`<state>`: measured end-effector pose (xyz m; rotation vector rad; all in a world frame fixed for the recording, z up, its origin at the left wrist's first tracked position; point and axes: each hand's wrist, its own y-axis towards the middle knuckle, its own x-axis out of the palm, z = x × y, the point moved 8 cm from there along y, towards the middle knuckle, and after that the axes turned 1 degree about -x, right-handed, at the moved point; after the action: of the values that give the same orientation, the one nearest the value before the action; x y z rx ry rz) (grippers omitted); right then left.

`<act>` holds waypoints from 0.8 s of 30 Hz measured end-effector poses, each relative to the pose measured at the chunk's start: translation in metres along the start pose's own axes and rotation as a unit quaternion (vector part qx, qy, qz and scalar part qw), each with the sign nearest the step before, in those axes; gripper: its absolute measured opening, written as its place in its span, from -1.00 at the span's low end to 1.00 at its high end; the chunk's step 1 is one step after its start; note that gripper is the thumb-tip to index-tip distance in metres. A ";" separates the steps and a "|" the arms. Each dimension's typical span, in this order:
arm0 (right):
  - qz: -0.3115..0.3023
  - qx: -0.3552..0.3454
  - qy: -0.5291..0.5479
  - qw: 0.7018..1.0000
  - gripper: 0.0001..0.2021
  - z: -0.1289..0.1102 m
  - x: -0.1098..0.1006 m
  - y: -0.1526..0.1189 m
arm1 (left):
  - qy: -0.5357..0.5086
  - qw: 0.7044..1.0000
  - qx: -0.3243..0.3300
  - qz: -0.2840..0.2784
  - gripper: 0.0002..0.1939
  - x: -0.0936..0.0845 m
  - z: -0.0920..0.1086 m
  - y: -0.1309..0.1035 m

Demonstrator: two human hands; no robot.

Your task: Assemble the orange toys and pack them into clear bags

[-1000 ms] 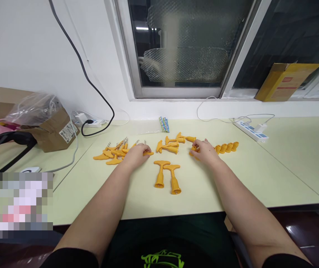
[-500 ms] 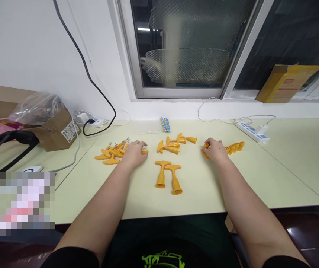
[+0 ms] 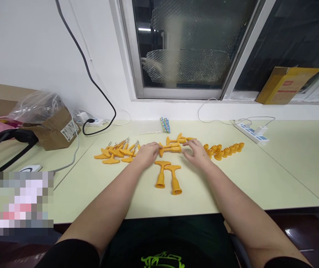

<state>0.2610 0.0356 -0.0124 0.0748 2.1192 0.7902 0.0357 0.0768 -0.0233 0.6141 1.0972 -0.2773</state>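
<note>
Fingers (image 3: 190, 144) of my right hand (image 3: 200, 155) spread beside assembled corkscrews (image 3: 174, 148) on the table (image 3: 201, 193); whether my left hand (image 3: 147, 154) grips one, I cannot tell. Open cardboard box (image 3: 54, 129): clear plastic (image 3: 35, 108) within. Both hands have moved inward since the earlier frame.

The shirt (image 3: 159, 230) is blackish-green in front, with plain black short sleeves (image 3: 71, 255) at near left and right. A lime-green outlined print (image 3: 163, 257) marks its near middle. Forearms (image 3: 112, 197), left hand (image 3: 148, 154) and right hand (image 3: 197, 153) are bare.
</note>
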 end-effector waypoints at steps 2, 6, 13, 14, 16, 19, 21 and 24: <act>-0.035 -0.014 0.018 0.999 -0.53 -0.008 0.016 -0.001 | 0.007 1.000 0.015 0.013 -0.67 -0.003 0.001 -0.001; -0.093 -0.014 0.017 0.995 -0.41 -0.008 0.046 0.002 | -0.012 0.999 0.052 0.001 -0.71 0.003 0.007 -0.001; -0.077 -0.029 -0.016 0.996 -0.62 -0.001 0.053 0.008 | -0.033 0.998 0.044 0.015 -0.77 0.006 0.016 0.005; -0.072 -0.029 -0.024 0.997 -0.67 -0.001 0.051 0.008 | -0.047 0.998 0.037 0.028 -0.78 0.004 0.016 0.004; -0.052 -0.033 -0.036 0.997 -0.74 -0.002 0.046 0.008 | -0.083 0.994 0.026 0.061 -0.78 -0.002 0.017 0.002; -0.029 -0.057 -0.049 0.997 -0.77 -0.010 0.039 0.008 | -0.149 0.983 0.006 0.105 -0.76 -0.010 0.017 -0.003; -0.032 -0.069 -0.068 0.995 -0.78 -0.016 0.039 0.008 | -0.204 0.971 -0.017 0.124 -0.69 -0.013 0.015 -0.006; -0.026 -0.057 -0.107 0.992 -0.81 -0.020 0.038 0.009 | -0.261 0.956 -0.041 0.127 -0.67 -0.012 0.016 -0.007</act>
<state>0.2200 0.0446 -0.0258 0.0402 1.8631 0.8324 0.0389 0.0612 -0.0099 0.5576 0.5120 -0.1552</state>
